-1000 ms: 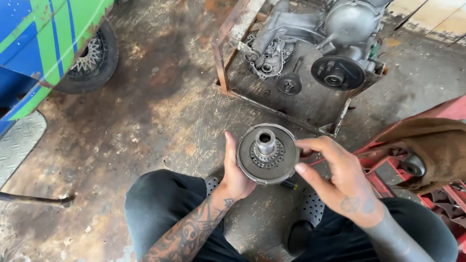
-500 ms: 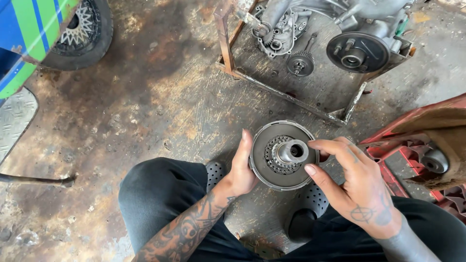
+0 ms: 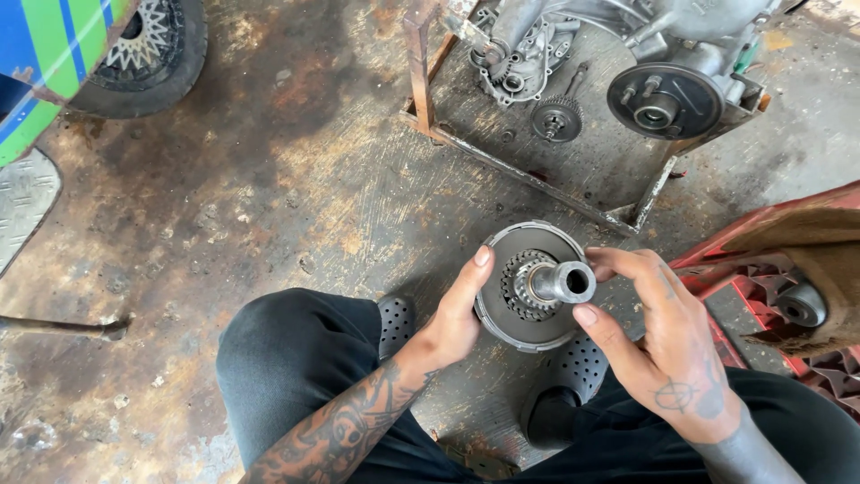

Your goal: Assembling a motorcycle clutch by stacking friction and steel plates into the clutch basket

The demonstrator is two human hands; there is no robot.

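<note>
The round clutch drum (image 3: 524, 287) is gripped between both hands, left hand (image 3: 457, 314) on its rim, right hand (image 3: 667, 345) apparently pinching its hollow shaft (image 3: 560, 282), whose axis points upward toward the camera.

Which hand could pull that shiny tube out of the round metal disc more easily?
Probably the right hand: its thumb and fingers already pinch the shiny tube. The left hand cups the disc at its rim, so it looks better placed to steady it.
</note>
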